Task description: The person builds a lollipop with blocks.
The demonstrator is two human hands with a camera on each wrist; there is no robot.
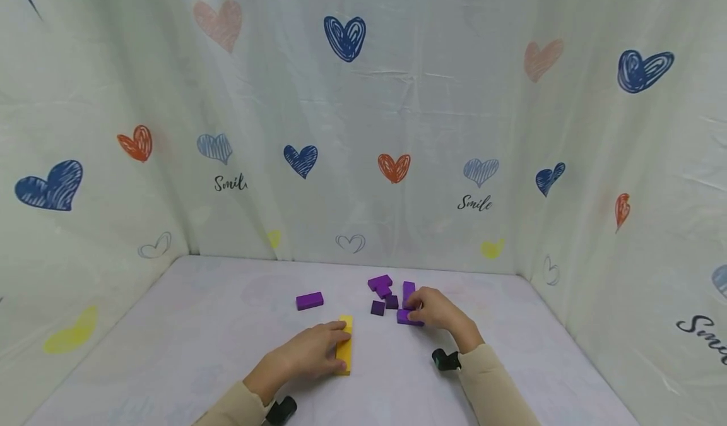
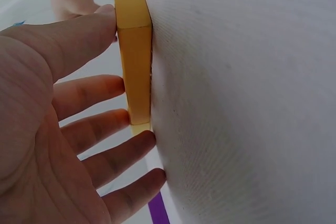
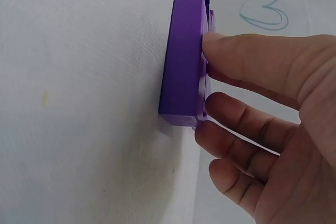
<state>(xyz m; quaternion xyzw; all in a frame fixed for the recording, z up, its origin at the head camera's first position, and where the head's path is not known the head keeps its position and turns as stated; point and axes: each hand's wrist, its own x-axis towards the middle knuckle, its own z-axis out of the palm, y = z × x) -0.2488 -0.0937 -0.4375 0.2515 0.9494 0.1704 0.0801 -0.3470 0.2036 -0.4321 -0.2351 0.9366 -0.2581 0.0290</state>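
Note:
A yellow bar lies lengthwise on the table, with a seam near its far part in the left wrist view. My left hand rests on it, thumb near one end and the other fingers spread fairly straight along it. My right hand touches a purple block with its thumb tip, the remaining fingers loosely bent near the block's end. Another purple block stretches away just behind that one, partly covered by the index finger in the head view.
Left of the right hand lie two dark purple cubes and a group of purple pieces. A single purple block lies further left. A white curtain printed with hearts surrounds the white tabletop.

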